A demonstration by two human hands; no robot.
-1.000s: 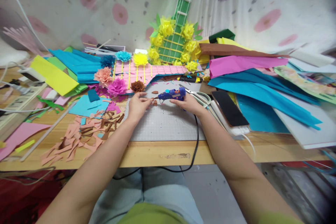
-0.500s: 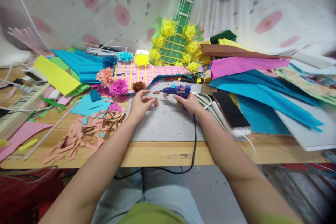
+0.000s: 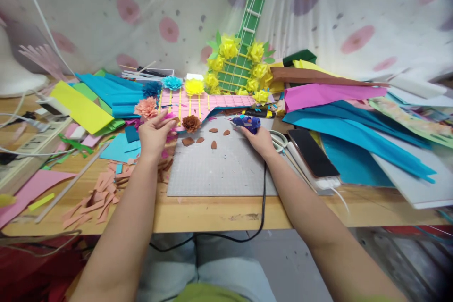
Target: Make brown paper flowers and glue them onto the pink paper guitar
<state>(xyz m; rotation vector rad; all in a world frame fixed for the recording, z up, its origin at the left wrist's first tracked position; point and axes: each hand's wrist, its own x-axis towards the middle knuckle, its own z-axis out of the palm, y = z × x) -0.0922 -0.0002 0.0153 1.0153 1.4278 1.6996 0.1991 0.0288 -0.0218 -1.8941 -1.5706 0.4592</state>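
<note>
My left hand (image 3: pixel 154 136) is at the left end of the pink paper guitar body (image 3: pixel 226 101), with its fingers pinched on a small brown paper petal (image 3: pixel 176 121). Just right of those fingertips sits a brown paper flower (image 3: pixel 191 124) on the guitar's lower edge. A blue hot glue gun (image 3: pixel 251 124) is gripped in my right hand (image 3: pixel 261 141), its nozzle pointing left over the grey cutting mat (image 3: pixel 212 174). Several loose brown petals (image 3: pixel 213 145) lie on the mat between my hands.
Scissors (image 3: pixel 279 140) and a phone (image 3: pixel 313 153) lie to the right, beside blue crepe paper (image 3: pixel 354 122). Peach paper scraps (image 3: pixel 94 200) cover the table at left. The glue gun's black cord (image 3: pixel 264 198) hangs over the front edge. A green guitar neck (image 3: pixel 247 33) stands behind.
My left hand has moved left, away from the glue gun's nozzle, to the guitar's left end with the brown petal. The loose petals on the mat are uncovered. My right hand still holds the glue gun.
</note>
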